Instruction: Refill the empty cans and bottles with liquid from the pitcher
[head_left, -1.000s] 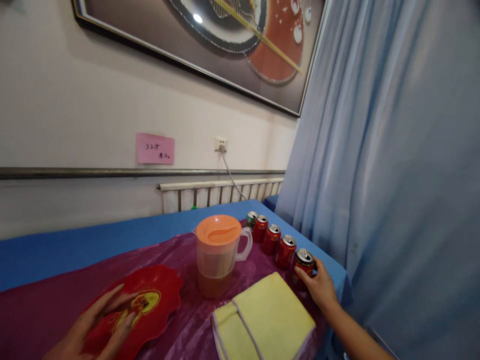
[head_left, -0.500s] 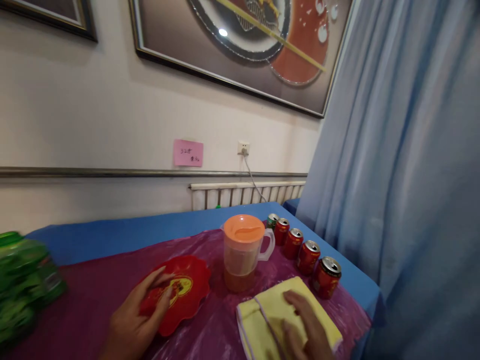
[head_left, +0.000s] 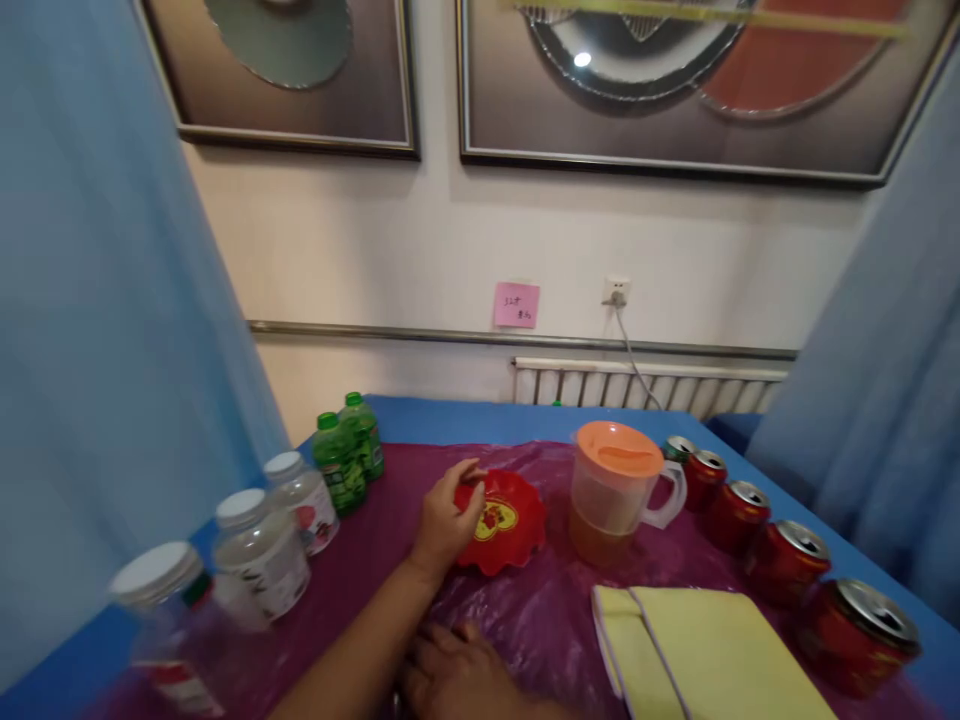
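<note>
Red and scalloped, the plate lay on the crinkled purple plastic sheet over the blue-covered surface, left of the orange-lidded pitcher; the left hand was at its left rim, thumb and fingers apart, contact uncertain. Nearer the wearer, the right hand was blurred over the sheet, and whether it gripped anything could not be told. Probably thin plastic, the plate looked light, fairly stiff and somewhat slippery, best pinched by its wavy rim, thumb above, fingers beneath.
</note>
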